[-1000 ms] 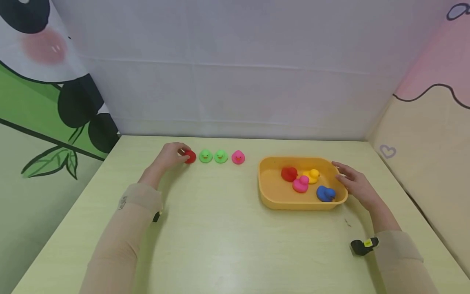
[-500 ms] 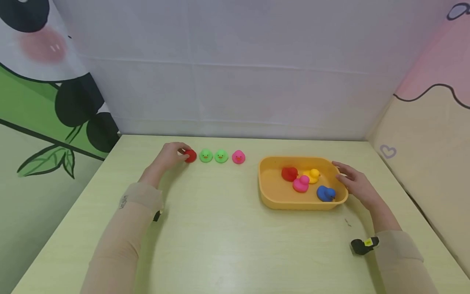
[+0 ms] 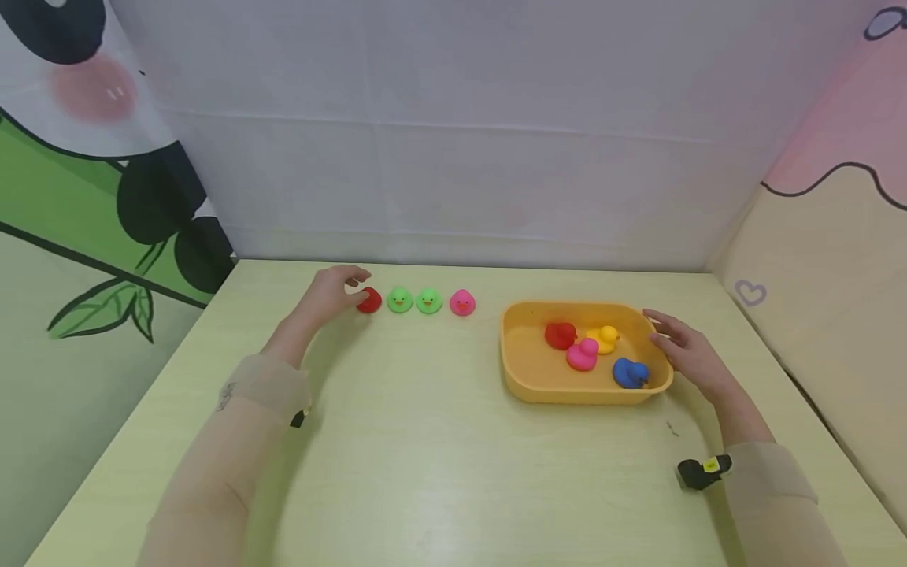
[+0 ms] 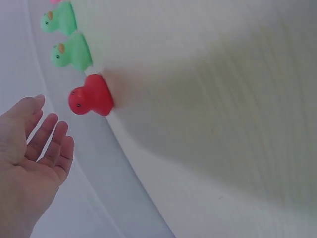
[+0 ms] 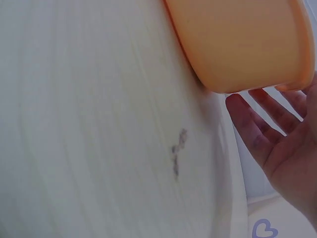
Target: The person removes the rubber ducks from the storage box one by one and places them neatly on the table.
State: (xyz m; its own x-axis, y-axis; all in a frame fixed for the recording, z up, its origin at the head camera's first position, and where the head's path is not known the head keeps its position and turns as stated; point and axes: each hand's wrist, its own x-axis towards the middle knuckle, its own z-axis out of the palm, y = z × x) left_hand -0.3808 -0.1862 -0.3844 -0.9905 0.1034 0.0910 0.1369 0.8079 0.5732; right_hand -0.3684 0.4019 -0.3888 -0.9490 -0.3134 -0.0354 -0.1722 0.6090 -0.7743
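Note:
My left hand (image 3: 331, 294) is at the left end of a row of rubber ducks, its fingers spread apart beside a red duck (image 3: 370, 301). In the left wrist view a gap shows between that hand (image 4: 37, 158) and the red duck (image 4: 93, 96), which stands upright. Two green ducks (image 3: 400, 300) (image 3: 428, 301) and a pink duck (image 3: 463, 302) continue the row to the right. My right hand (image 3: 689, 353) rests at the right end of a yellow tray (image 3: 527, 362), its fingers loosely extended against the outer wall.
Inside the tray lie a second red duck (image 3: 560, 335), a yellow duck (image 3: 605, 339), another pink duck (image 3: 583, 355) and a blue duck (image 3: 630, 373). A white cloth wall (image 3: 468, 189) rises behind the table (image 3: 425, 449), with printed walls on either side.
My left hand has let go of the red duck, its fingers parting and lifting slightly back. The duck stays at the row's left end. My right hand and the tray have stayed put.

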